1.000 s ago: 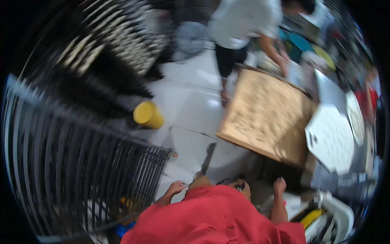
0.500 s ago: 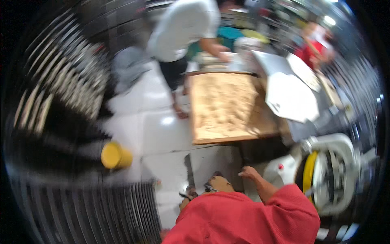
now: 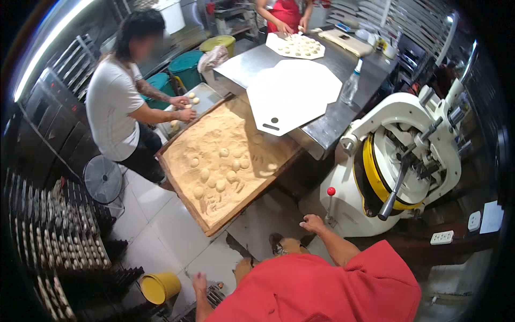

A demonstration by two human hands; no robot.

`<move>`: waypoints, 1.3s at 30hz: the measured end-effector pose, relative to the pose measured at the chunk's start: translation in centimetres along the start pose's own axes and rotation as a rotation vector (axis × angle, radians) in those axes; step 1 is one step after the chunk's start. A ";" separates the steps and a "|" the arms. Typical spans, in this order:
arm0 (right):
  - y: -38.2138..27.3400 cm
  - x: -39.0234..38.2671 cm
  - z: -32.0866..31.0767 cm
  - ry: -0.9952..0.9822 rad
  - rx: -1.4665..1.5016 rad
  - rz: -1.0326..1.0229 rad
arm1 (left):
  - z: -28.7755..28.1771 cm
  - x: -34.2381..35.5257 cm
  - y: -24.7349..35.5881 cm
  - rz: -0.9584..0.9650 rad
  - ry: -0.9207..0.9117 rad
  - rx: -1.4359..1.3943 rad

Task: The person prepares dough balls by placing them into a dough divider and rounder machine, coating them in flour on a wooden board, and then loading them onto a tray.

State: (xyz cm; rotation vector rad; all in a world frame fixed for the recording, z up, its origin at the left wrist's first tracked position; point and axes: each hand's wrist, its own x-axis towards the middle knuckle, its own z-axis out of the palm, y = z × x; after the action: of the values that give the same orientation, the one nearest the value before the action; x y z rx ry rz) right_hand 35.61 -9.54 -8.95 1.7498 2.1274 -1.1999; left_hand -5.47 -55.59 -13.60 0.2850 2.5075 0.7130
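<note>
My right hand (image 3: 311, 223) hangs in front of me with its fingers loosely bent and apart, nothing in it. Closest to it is a white machine (image 3: 356, 214) with a red-knobbed lever (image 3: 330, 199), a yellow ring (image 3: 375, 177) and a round metal head; I am not touching it. Low on the left, my left hand (image 3: 199, 282) is small in view, seemingly loose and empty, near the yellow bucket (image 3: 161, 287). Ahead stands a wooden-rimmed tray table (image 3: 179, 212) spread with tan crumbs or flour, with several round dough balls (image 3: 220, 185) on it.
A co-worker in white (image 3: 112, 102) handles dough balls beside the tray table. Another in a red apron (image 3: 281, 16) works at the steel table (image 3: 241, 70), which bears white boards (image 3: 289, 96) and a clear bottle (image 3: 351, 86). Racks of dough (image 3: 59, 225) and a fan (image 3: 103, 178) stand left.
My view has turned right, bringing the white machine and steel table further in. My left hand has come into view; my right hand stays beside the machine, still empty.
</note>
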 end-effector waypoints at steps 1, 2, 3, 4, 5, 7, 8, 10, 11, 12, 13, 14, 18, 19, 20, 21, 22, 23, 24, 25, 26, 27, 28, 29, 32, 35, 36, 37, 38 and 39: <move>0.6 0.5 -0.6 -0.005 0.023 0.001 | -0.2 2.3 2.0 -0.013 -0.002 -0.100; 2.5 0.2 -0.6 0.001 0.053 0.035 | 0.0 5.5 6.3 -0.017 -0.036 -0.186; 6.3 0.4 -0.9 0.050 0.078 0.100 | 1.9 7.1 10.7 0.034 -0.084 -0.218; 7.6 -0.4 -0.8 0.044 0.107 0.130 | 2.8 7.7 13.3 0.065 -0.100 -0.234; 8.0 -0.7 -1.2 0.031 0.094 0.182 | 3.6 8.8 15.7 0.084 -0.113 -0.202; 8.9 -1.1 -1.6 0.031 0.108 0.258 | 5.6 10.6 19.8 0.092 -0.209 -0.162; 10.3 -1.9 -1.9 0.080 0.079 0.299 | 7.2 10.4 21.4 0.105 -0.246 -0.140; 11.9 -4.3 -0.6 0.127 0.068 0.383 | 8.6 9.3 24.2 0.084 0.046 0.166; 13.0 -5.7 -0.5 0.171 0.173 0.482 | 8.6 7.7 26.0 0.052 -0.041 0.075; 12.5 -6.2 0.0 0.210 0.284 0.544 | 7.6 9.0 25.0 0.059 -0.046 0.083; 11.6 -6.8 1.0 0.222 0.208 0.521 | 6.2 10.7 23.0 0.112 -0.152 0.123; 11.0 -7.6 2.0 0.222 0.210 0.531 | 5.2 11.6 21.9 0.163 -0.262 0.162; 7.9 -9.8 5.4 0.108 0.147 0.564 | 2.5 14.9 18.7 0.240 -0.427 0.285; 7.2 -10.1 5.8 0.094 0.131 0.571 | 2.5 15.9 18.4 0.280 -0.475 0.354; 6.7 -10.3 6.1 0.082 0.127 0.580 | 2.1 16.8 18.2 0.316 -0.524 0.431; 6.2 -10.6 5.8 0.220 0.172 0.565 | 1.4 16.6 19.2 0.302 -0.540 0.440; 5.9 -11.0 5.2 0.359 0.214 0.551 | 0.9 16.4 20.5 0.180 -0.723 0.448; 4.6 -10.6 3.7 0.466 0.274 0.550 | 0.0 16.6 22.2 0.049 -0.875 0.446; 3.6 -10.4 2.1 0.578 0.333 0.550 | -0.2 17.4 23.3 0.083 -0.949 0.463; 5.8 -10.1 0.0 0.750 0.277 0.468 | -0.2 18.0 24.7 0.123 -1.031 0.461; 9.1 -11.5 -1.6 0.931 0.211 0.411 | 1.1 17.1 27.2 0.209 -1.098 0.324; 8.0 -10.8 -2.9 0.930 0.443 0.484 | 1.2 16.9 29.6 0.283 -1.100 0.193; 6.1 -9.9 -4.7 0.908 0.674 0.548 | 2.0 17.6 30.3 0.375 -1.009 0.112; 6.3 -9.6 -5.9 0.914 0.669 0.535 | 4.5 17.8 31.9 0.485 -0.947 0.019; 8.1 -8.5 -6.7 0.756 0.590 0.641 | 11.6 16.7 42.0 0.391 -0.964 -0.343; 13.7 -8.2 -4.1 0.607 0.229 0.430 | 19.8 13.6 57.3 0.269 -0.930 -0.683; 14.2 -7.6 -2.7 0.544 0.259 0.396 | 22.3 13.7 61.8 0.211 -0.862 -0.784; 13.6 -5.9 -2.0 0.480 0.288 0.363 | 24.4 14.3 66.0 0.153 -0.795 -0.882; 10.2 -3.3 -2.6 0.374 0.352 0.381 | 25.4 16.3 69.2 0.178 -0.753 -1.022; 4.1 -2.1 -4.1 0.246 0.410 0.400 | 25.8 18.7 71.1 0.200 -0.696 -1.151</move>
State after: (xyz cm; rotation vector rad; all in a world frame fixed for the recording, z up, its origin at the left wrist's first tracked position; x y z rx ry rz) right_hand 41.38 -8.48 -7.02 2.4625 1.5863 -1.4301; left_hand -3.43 21.39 -1.97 0.2743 1.1620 1.6388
